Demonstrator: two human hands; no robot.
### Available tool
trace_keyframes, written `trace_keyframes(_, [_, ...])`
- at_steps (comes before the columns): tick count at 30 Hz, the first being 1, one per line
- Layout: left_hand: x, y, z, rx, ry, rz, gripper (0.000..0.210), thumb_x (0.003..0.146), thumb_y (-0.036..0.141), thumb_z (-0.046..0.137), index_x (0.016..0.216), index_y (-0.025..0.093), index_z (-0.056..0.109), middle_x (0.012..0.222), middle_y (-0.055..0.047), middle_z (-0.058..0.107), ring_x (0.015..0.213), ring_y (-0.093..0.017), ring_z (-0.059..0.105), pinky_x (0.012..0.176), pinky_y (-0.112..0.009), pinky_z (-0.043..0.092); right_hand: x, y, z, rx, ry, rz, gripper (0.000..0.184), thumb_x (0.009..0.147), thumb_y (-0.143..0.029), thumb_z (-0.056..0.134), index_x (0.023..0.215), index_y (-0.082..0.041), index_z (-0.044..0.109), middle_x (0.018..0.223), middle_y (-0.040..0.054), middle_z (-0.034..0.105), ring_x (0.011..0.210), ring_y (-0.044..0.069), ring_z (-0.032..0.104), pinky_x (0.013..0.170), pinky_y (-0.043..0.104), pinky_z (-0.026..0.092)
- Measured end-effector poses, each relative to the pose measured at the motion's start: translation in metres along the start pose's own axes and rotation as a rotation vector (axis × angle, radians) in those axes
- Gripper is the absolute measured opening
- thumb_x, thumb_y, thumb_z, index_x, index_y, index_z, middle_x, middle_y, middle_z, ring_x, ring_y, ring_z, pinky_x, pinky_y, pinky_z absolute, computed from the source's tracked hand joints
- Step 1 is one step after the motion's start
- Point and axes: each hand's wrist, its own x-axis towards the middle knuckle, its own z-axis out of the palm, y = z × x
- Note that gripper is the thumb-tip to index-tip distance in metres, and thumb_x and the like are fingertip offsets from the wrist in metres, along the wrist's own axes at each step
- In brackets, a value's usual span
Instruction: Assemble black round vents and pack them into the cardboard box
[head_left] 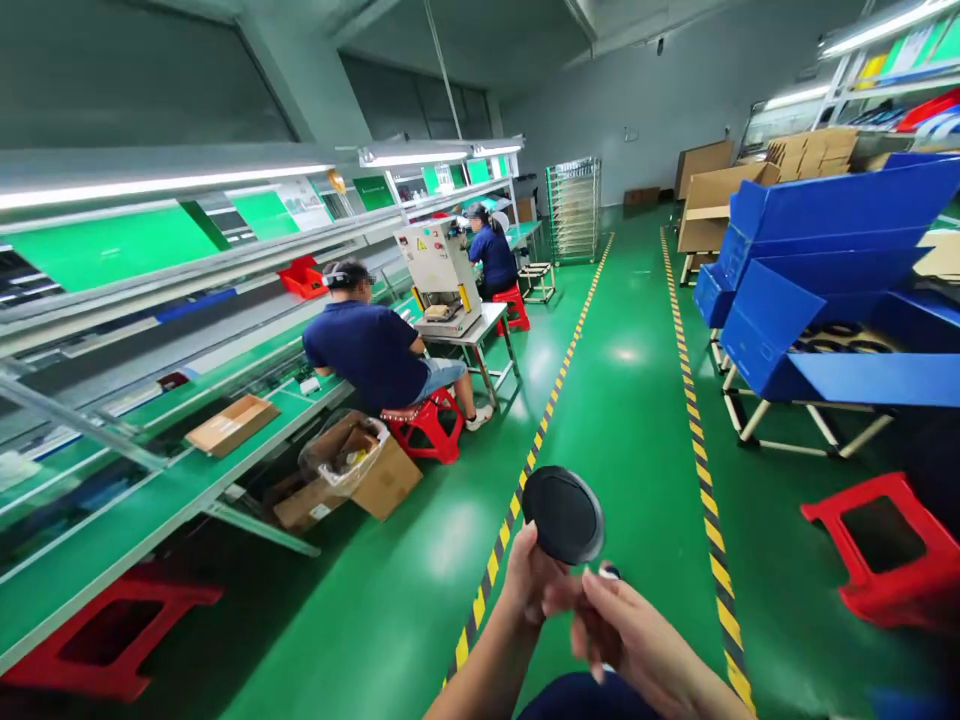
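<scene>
My left hand is closed on the lower edge of a round black disc-shaped part, holding it up over the floor. The part has a raised rim, and a greyish edge shows along its right side. Just below it is my right hand, its fingers loosely bent and apart, with nothing visible in them. The right fingertips are a little blurred and come close to the left hand's fingers; whether they touch cannot be made out.
On the left runs a long green workbench with an open carton. A seated person works there, beside a press machine; another person sits beyond. Blue bins and a red stool flank the striped aisle on the right.
</scene>
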Motion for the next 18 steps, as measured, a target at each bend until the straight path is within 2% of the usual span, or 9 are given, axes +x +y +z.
trace_keyframes(2, [0.053, 0.019, 0.013, -0.026, -0.03, 0.0, 0.066, 0.07, 0.061, 0.076, 0.118, 0.017, 0.066, 0.115, -0.011, 0.069, 0.117, -0.03, 0.058, 0.1, -0.04, 0.047, 0.034, -0.048, -0.029, -0.432, 0.032, -0.27, 0.043, 0.098, -0.053, 0.05, 0.098, -0.018, 0.073, 0.071, 0.0056, 0.066, 0.06, 0.014, 0.063, 0.05, 0.022, 0.052])
trace_keyframes(4, [0.101, 0.035, 0.032, -0.067, -0.111, -0.037, 0.064, 0.076, 0.059, 0.07, 0.123, 0.015, 0.064, 0.122, -0.011, 0.067, 0.122, -0.029, 0.055, 0.106, -0.04, 0.042, 0.071, -0.104, -0.06, -0.883, 0.164, -0.647, 0.036, 0.098, -0.05, 0.049, 0.105, -0.024, 0.074, 0.096, 0.0104, 0.068, 0.088, 0.021, 0.065, 0.077, 0.035, 0.058])
trace_keyframes(5, [0.123, 0.04, 0.043, -0.095, -0.152, -0.075, 0.063, 0.08, 0.058, 0.067, 0.126, 0.015, 0.063, 0.126, -0.011, 0.065, 0.124, -0.028, 0.053, 0.108, -0.04, 0.04, 0.091, -0.132, -0.075, -1.083, 0.224, -0.794, 0.033, 0.098, -0.048, 0.051, 0.111, -0.028, 0.073, 0.111, 0.011, 0.065, 0.105, 0.025, 0.06, 0.092, 0.044, 0.053])
trace_keyframes(6, [0.144, 0.044, 0.053, -0.13, -0.18, -0.105, 0.062, 0.082, 0.057, 0.064, 0.127, 0.015, 0.062, 0.128, -0.011, 0.064, 0.125, -0.027, 0.053, 0.108, -0.039, 0.039, 0.11, -0.157, -0.089, -1.252, 0.254, -0.885, 0.032, 0.098, -0.046, 0.051, 0.117, -0.031, 0.07, 0.122, 0.0103, 0.061, 0.118, 0.028, 0.053, 0.103, 0.051, 0.046])
trace_keyframes(8, [0.182, 0.048, 0.07, -0.195, -0.19, -0.147, 0.058, 0.084, 0.056, 0.063, 0.127, 0.017, 0.062, 0.131, -0.01, 0.062, 0.124, -0.026, 0.053, 0.105, -0.037, 0.041, 0.15, -0.196, -0.115, -1.461, 0.223, -0.916, 0.034, 0.099, -0.045, 0.048, 0.124, -0.033, 0.066, 0.13, 0.009, 0.057, 0.126, 0.031, 0.044, 0.111, 0.059, 0.034])
trace_keyframes(10, [0.22, 0.05, 0.082, -0.217, -0.15, -0.189, 0.054, 0.084, 0.056, 0.065, 0.124, 0.019, 0.064, 0.126, -0.009, 0.065, 0.114, -0.025, 0.059, 0.097, -0.037, 0.045, 0.185, -0.22, -0.138, -1.483, 0.18, -0.855, 0.037, 0.101, -0.046, 0.042, 0.125, -0.031, 0.065, 0.131, 0.0091, 0.055, 0.128, 0.03, 0.042, 0.112, 0.058, 0.033])
trace_keyframes(12, [0.26, 0.05, 0.09, -0.211, -0.101, -0.244, 0.051, 0.083, 0.057, 0.067, 0.12, 0.022, 0.066, 0.115, -0.008, 0.069, 0.1, -0.025, 0.064, 0.088, -0.037, 0.048, 0.214, -0.237, -0.16, -1.392, 0.167, -0.748, 0.04, 0.102, -0.048, 0.038, 0.118, -0.029, 0.069, 0.132, 0.0096, 0.054, 0.13, 0.029, 0.04, 0.111, 0.055, 0.037])
trace_keyframes(16, [0.354, 0.049, 0.102, -0.223, -0.077, -0.367, 0.053, 0.078, 0.06, 0.07, 0.115, 0.022, 0.068, 0.103, -0.009, 0.071, 0.094, -0.027, 0.065, 0.084, -0.037, 0.047, 0.261, -0.28, -0.207, -1.049, 0.162, -0.594, 0.051, 0.102, -0.055, 0.031, 0.108, -0.027, 0.073, 0.133, 0.0104, 0.054, 0.131, 0.029, 0.041, 0.112, 0.053, 0.037])
trace_keyframes(18, [0.409, 0.05, 0.112, -0.263, -0.122, -0.4, 0.059, 0.08, 0.063, 0.067, 0.123, 0.022, 0.064, 0.105, -0.01, 0.07, 0.099, -0.029, 0.064, 0.083, -0.036, 0.046, 0.289, -0.315, -0.238, -0.795, 0.24, -0.583, 0.051, 0.102, -0.056, 0.032, 0.11, -0.025, 0.072, 0.135, 0.0101, 0.053, 0.128, 0.028, 0.046, 0.111, 0.05, 0.039])
